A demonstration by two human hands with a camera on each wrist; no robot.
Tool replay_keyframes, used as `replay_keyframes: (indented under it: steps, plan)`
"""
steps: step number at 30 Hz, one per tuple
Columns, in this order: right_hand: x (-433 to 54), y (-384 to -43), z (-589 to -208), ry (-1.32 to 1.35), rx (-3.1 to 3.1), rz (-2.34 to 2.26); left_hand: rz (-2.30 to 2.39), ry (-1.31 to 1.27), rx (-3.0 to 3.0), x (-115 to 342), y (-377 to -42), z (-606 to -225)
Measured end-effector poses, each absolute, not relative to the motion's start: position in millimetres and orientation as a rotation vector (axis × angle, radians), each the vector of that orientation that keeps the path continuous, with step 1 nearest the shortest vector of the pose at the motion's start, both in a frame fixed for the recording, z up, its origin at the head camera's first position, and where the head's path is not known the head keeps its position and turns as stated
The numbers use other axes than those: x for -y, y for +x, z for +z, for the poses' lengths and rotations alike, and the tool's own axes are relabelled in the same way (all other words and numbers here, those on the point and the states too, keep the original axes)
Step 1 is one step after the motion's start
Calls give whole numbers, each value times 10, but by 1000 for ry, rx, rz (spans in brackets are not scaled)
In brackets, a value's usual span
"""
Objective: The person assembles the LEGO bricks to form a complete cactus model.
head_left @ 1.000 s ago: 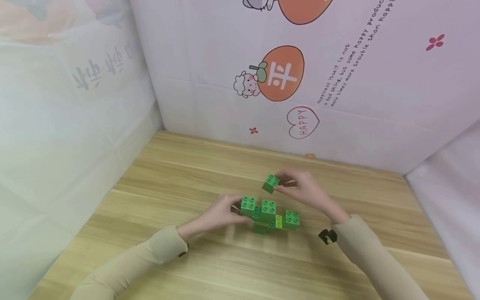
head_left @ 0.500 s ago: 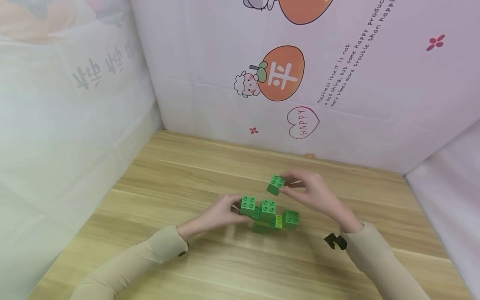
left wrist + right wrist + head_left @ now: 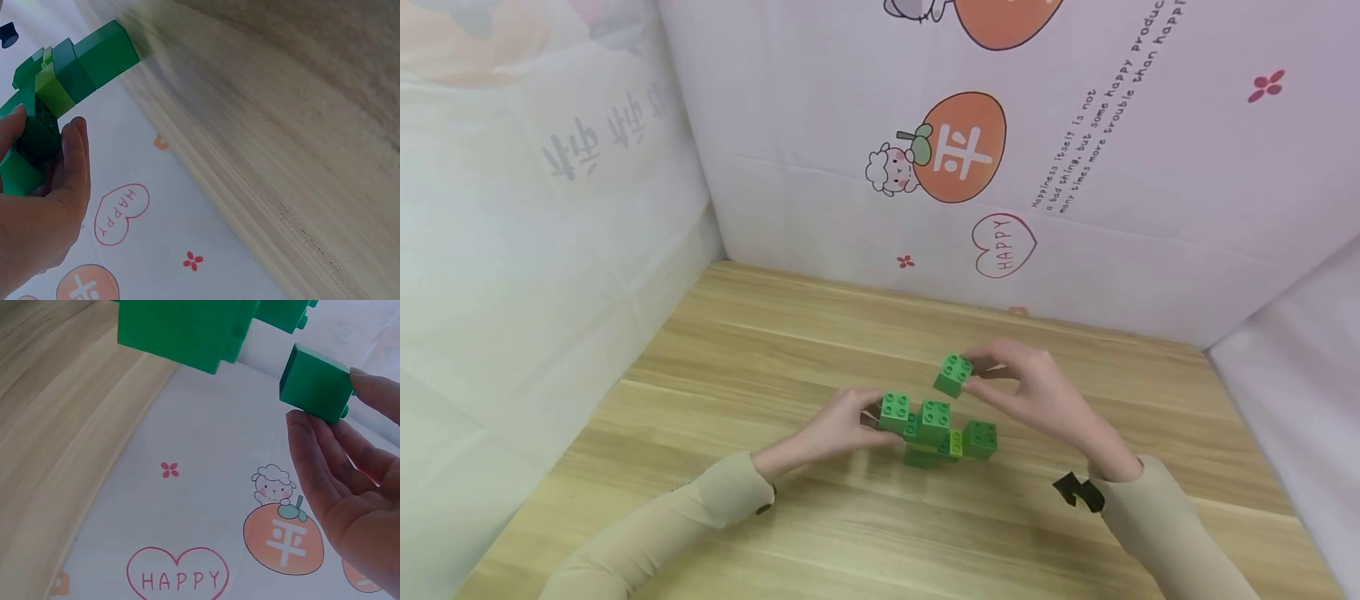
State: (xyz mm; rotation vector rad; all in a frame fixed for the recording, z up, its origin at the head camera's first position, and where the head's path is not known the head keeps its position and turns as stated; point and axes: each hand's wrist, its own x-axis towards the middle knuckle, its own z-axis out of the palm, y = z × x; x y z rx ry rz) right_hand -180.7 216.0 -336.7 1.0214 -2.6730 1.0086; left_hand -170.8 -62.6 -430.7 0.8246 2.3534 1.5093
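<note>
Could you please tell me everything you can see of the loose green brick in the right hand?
The loose brick is a small square block of dark green, glossy plastic with four round studs on top. The right hand pinches it by its sides between fingertips and thumb. It is held tilted in the air, above and behind the green brick build on the wooden table, apart from it. The left hand grips that build, not the brick.

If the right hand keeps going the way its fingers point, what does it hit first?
Probably nothing: the right hand, pinching a loose green block, points leftward above and behind the block stack. Beyond lies only bare table, though depth is unclear.
</note>
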Motion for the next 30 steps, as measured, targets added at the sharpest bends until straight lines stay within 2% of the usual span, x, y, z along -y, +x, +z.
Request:
replay_keyframes:
  steps: [18, 30]
  plan:
    - [-2119, -1675, -3323, 1172, 2611, 1064, 1516, 814, -2347, 635, -1706, -4322]
    - [-2110, -1649, -3329, 1176, 2667, 1052, 1518, 828, -2351, 631, -1708, -4310]
